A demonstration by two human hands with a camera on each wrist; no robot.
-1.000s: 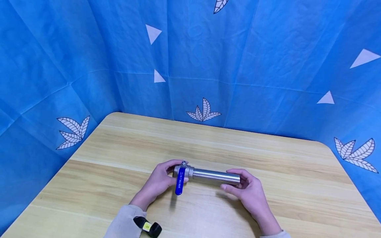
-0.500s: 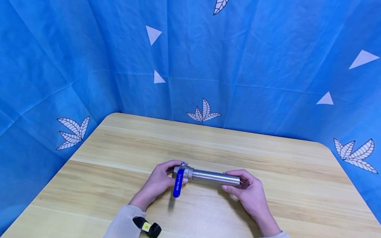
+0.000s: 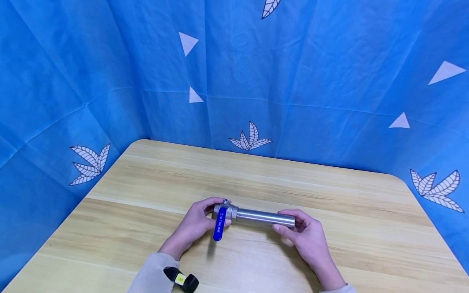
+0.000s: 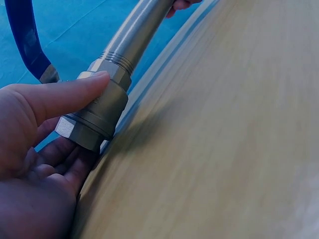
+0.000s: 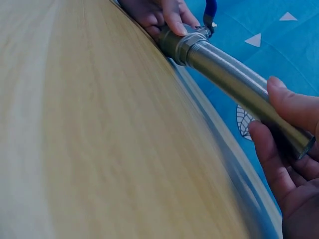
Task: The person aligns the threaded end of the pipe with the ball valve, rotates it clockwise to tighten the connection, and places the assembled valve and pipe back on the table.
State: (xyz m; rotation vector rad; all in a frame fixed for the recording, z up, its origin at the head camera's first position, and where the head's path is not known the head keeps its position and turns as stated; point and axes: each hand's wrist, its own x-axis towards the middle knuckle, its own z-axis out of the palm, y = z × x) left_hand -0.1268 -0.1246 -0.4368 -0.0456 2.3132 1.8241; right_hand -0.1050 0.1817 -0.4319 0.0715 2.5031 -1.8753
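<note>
My left hand (image 3: 194, 224) grips a metal ball valve (image 4: 102, 112), thumb on its near side and fingers curled behind and under it. The valve's blue lever handle (image 3: 220, 224) points toward me. From the valve's right end runs a shiny steel pipe (image 3: 260, 216), with some thread showing at the joint in the left wrist view. My right hand (image 3: 305, 234) holds the pipe near its free end between thumb and fingers. Valve and pipe are held together slightly above the table, the pipe's right end a little nearer to me. In the right wrist view the pipe's open end (image 5: 305, 148) shows.
A light wood table (image 3: 165, 175) with rounded far corners lies under both hands. Blue cloth (image 3: 242, 73) with white leaf and triangle prints hangs behind and at both sides. A black strap with a yellow label (image 3: 180, 279) is on the left sleeve.
The valve has rolled slightly, and its blue handle's tip has swung a little to the left. Both hands keep their hold in nearly the same places.
</note>
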